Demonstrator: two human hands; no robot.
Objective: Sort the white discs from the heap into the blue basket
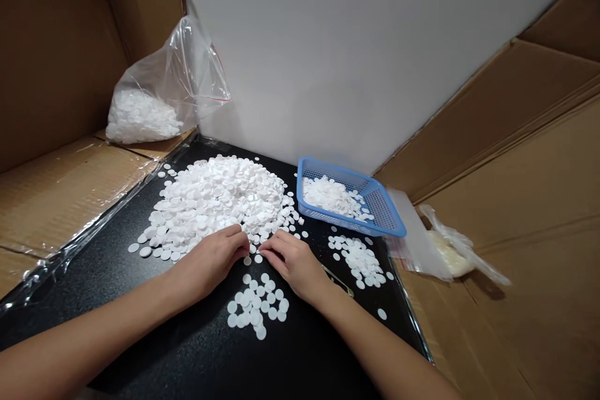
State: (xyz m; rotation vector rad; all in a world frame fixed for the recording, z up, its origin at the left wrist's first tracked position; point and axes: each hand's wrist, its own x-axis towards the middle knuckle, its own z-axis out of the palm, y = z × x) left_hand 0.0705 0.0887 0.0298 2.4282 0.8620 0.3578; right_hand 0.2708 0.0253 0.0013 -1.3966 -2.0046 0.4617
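Discs (220, 190) heaped beyond left hand (213, 259), right hand (297, 260); can't tell grips; right wrist half-hides slim object (345, 289); basket (328, 218), bag (143, 115) beyond.

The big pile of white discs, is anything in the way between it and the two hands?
Nothing visible is. The left hand and right hand are at the near edge of the big pile of white discs. The blue plastic basket is off to the pile's right, not in between.
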